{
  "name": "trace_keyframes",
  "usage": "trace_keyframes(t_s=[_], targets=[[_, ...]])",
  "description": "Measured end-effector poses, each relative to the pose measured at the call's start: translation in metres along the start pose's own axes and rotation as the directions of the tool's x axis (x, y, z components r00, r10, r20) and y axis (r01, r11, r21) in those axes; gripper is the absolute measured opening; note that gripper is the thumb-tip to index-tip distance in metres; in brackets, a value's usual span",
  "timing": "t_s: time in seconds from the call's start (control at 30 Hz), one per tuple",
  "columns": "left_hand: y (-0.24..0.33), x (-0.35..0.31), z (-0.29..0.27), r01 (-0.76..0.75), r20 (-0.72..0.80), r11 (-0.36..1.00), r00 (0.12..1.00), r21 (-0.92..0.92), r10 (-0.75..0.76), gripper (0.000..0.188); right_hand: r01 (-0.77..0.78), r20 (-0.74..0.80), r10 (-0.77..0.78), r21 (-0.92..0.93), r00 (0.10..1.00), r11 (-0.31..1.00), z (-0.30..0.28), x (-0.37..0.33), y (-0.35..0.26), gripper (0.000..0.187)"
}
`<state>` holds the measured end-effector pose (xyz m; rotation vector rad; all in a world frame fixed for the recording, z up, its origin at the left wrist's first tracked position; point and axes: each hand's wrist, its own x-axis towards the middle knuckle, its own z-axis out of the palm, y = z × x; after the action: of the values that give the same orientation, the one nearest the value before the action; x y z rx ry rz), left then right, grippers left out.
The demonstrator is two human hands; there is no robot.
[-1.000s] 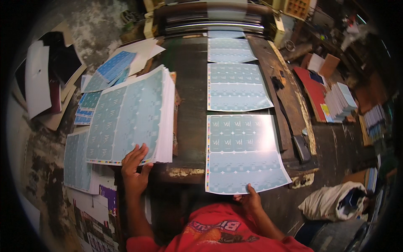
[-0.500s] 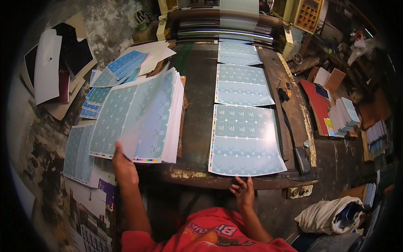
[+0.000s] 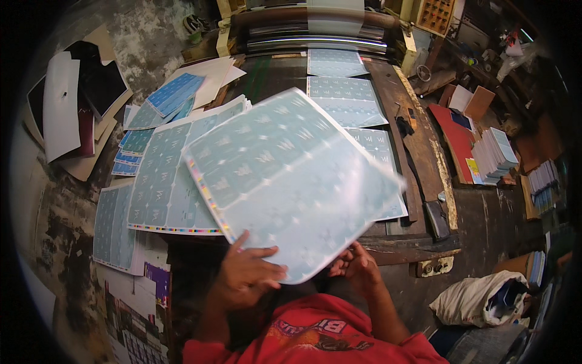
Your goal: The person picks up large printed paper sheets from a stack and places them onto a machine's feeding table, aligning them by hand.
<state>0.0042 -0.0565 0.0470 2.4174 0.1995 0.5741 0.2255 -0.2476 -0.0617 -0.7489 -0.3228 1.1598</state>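
A large printed sheet (image 3: 273, 182), pale blue-green with white repeated marks, is tilted in the air over the table front, its far edges blurred. My right hand (image 3: 359, 267) is closed on its near right edge, fingers curled at the rim and partly hidden. Against the near left corner rests my left hand (image 3: 248, 272), with its fingers spread over the margin. Behind the raised sheet, similar sheets (image 3: 342, 91) lie in a row on the table. To the left is a thick stack of matching sheets (image 3: 160, 176), partly covered by the raised one.
Rollers (image 3: 315, 45) span the table's far end, beside a button panel (image 3: 435, 17). Blue printed sheets (image 3: 176, 94) and another pile (image 3: 112, 227) lie left. A strap with a dark pouch (image 3: 436, 219) hangs at the right edge. A pale sack (image 3: 479, 303) sits lower right.
The front sheet has come off the table and turned, lifted toward me and leftward. My left hand has moved right from the stack to its corner. The raised stack sheet now lies flat.
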Motion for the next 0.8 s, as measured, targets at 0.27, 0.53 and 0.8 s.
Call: trace_keyframes(t_s=[0.27,0.53,0.8], targets=[[-0.025,-0.002,-0.009,0.184,-0.352,0.907,0.935,0.378,-0.043,0.053,-0.263,-0.298,0.298,0.153,0.907,0.953,-0.077,-0.026,0.061,0.032],[-0.058,-0.009,-0.016,0.417,-0.522,0.882,0.815,0.222,-0.254,0.039,-0.353,-0.379,0.414,0.223,0.827,0.909,-0.087,-0.104,0.092,0.042],[-0.072,-0.002,0.003,0.521,-0.701,0.844,0.555,-0.125,-0.447,0.025,-0.373,-0.363,0.419,0.193,0.832,0.907,-0.070,-0.108,0.080,0.046]])
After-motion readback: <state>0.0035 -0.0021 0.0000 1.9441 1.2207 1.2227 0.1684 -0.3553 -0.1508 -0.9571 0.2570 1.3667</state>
